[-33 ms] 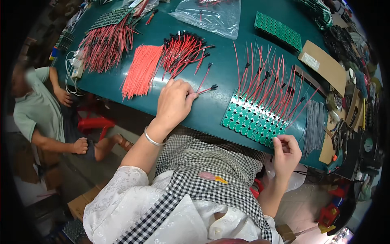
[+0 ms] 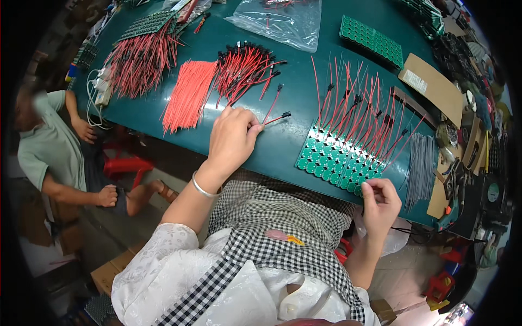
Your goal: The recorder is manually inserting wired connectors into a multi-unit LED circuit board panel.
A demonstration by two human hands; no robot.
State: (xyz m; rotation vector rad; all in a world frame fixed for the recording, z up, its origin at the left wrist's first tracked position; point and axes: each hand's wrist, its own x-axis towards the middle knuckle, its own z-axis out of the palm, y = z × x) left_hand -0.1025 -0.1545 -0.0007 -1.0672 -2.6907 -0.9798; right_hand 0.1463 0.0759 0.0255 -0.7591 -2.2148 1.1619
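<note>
My left hand is closed in a pinch at the front of the table, holding a red-and-black wire lead whose black connector points right. A second connector lead slants up from beside the same fingertips; whether they grip it too is unclear. On the right lies a green circuit board panel of small round boards, with many red leads standing up from its far part. My right hand pinches the panel's near right corner between thumb and fingers. Beyond my left hand are a heap of connector leads and a bundle of red wires.
Grey wires lie right of the panel, near a cardboard sheet and a dark bar. Another green panel and a clear plastic bag sit farther back. A person sits left of the table.
My right hand has shifted very slightly left along the panel's corner. My left hand and the leads stay practically in place.
</note>
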